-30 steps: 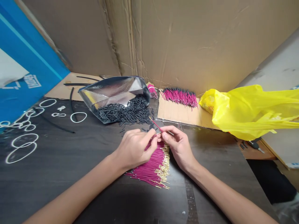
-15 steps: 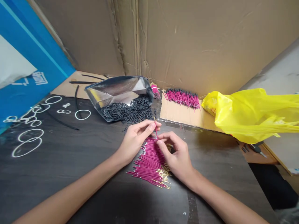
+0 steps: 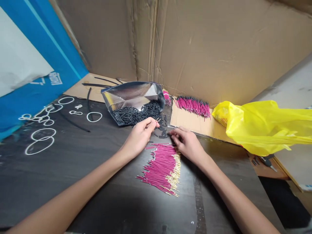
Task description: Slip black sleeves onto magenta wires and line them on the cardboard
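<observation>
While the left hand (image 3: 141, 136) held a wire (image 3: 158, 120) pinched between thumb and fingers, little more than its metallic end jutting out in front of the silver-lined bag (image 3: 133, 97), the right hand (image 3: 187, 141) was poised just beside the loose black tube pieces (image 3: 162, 133) on the dark table (image 3: 109, 208). Its fingers were bent and set narrowly together; whether they gripped a piece could not be told. Between the forearms, a spread of magenta wires (image 3: 161, 164) lay roughly side by side, gold ends to the right. More black pieces filled the mouth of the bag, behind the left hand. On a cardboard sheet (image 3: 190, 122) farther back lay a row of black-ended wires (image 3: 193, 106), with a banded bundle (image 3: 166, 97) to its left and a yellow bag (image 3: 258, 125) to its right. White rubber bands (image 3: 87, 117) lay scattered at the left
</observation>
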A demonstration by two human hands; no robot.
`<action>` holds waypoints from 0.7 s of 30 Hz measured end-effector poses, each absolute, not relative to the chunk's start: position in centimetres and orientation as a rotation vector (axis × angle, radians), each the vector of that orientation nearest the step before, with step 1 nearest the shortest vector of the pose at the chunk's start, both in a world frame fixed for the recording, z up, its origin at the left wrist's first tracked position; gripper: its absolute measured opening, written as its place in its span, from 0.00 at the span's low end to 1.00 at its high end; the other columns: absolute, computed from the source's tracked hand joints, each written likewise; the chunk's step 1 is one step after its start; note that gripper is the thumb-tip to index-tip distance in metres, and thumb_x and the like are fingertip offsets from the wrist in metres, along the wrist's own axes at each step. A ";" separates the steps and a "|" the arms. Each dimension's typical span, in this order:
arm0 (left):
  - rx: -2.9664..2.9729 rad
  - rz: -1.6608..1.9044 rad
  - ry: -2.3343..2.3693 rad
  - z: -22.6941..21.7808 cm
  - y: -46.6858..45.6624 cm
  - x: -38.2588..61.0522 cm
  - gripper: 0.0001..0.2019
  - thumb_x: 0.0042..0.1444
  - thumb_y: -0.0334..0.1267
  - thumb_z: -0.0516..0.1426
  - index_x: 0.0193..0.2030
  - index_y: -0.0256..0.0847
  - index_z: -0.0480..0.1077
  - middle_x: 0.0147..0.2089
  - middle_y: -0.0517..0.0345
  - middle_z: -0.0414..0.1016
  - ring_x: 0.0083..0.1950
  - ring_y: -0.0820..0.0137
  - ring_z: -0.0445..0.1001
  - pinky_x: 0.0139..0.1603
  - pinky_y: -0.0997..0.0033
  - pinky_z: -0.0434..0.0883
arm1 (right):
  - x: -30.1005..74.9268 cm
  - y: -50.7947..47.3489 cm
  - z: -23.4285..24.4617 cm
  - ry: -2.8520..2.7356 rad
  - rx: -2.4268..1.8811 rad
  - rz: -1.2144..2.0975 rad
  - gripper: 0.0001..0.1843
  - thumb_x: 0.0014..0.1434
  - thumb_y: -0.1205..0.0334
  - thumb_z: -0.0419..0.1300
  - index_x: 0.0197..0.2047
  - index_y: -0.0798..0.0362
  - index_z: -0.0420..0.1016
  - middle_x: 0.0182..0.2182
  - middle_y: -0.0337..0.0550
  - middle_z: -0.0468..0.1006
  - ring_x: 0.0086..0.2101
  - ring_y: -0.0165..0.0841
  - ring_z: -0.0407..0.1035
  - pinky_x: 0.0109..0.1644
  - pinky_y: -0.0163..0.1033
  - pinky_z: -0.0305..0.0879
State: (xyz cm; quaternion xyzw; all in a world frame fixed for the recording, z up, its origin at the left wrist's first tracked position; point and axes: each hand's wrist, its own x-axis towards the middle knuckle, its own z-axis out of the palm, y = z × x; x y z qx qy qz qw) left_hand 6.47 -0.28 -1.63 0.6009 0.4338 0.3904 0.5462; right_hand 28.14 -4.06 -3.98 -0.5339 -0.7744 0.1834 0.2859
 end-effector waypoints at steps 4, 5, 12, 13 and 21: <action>1.647 0.913 1.087 -2.2 0.3 6.1 0.15 0.67 0.49 0.52 0.37 0.41 0.73 0.24 0.65 0.59 0.23 0.73 0.55 0.23 0.74 0.55 | 28.1 -3.0 -4.1 -2.232 -1.438 0.416 0.12 0.68 0.70 0.56 0.50 0.51 0.78 0.44 0.48 0.77 0.42 0.37 0.73 0.47 0.43 0.69; 1.677 0.900 1.091 -2.3 0.4 6.0 0.16 0.67 0.49 0.51 0.37 0.41 0.73 0.23 0.64 0.61 0.23 0.72 0.56 0.24 0.73 0.56 | 28.1 -2.9 -4.1 -2.270 -1.426 0.388 0.13 0.68 0.69 0.56 0.51 0.51 0.78 0.44 0.48 0.77 0.43 0.38 0.73 0.47 0.43 0.69; 1.719 0.846 1.136 -2.4 0.2 6.2 0.15 0.66 0.46 0.51 0.35 0.40 0.72 0.21 0.65 0.59 0.24 0.71 0.58 0.26 0.73 0.55 | 28.5 -2.2 -2.9 -2.653 -1.274 0.138 0.16 0.64 0.76 0.55 0.50 0.50 0.76 0.43 0.45 0.75 0.41 0.36 0.71 0.39 0.38 0.64; 1.717 0.830 1.139 -2.4 0.2 6.2 0.15 0.66 0.45 0.51 0.35 0.40 0.72 0.21 0.65 0.59 0.24 0.71 0.57 0.26 0.73 0.55 | 28.4 -2.1 -2.6 -2.688 -1.274 0.091 0.15 0.64 0.77 0.55 0.48 0.50 0.76 0.42 0.44 0.74 0.40 0.35 0.70 0.37 0.38 0.62; 1.831 0.722 1.053 -1.7 -0.1 6.1 0.14 0.66 0.42 0.52 0.35 0.38 0.74 0.27 0.63 0.67 0.28 0.73 0.61 0.30 0.73 0.56 | 27.9 -2.3 -2.6 -2.737 -1.350 -0.128 0.08 0.63 0.74 0.56 0.44 0.54 0.68 0.43 0.51 0.72 0.43 0.41 0.67 0.34 0.40 0.59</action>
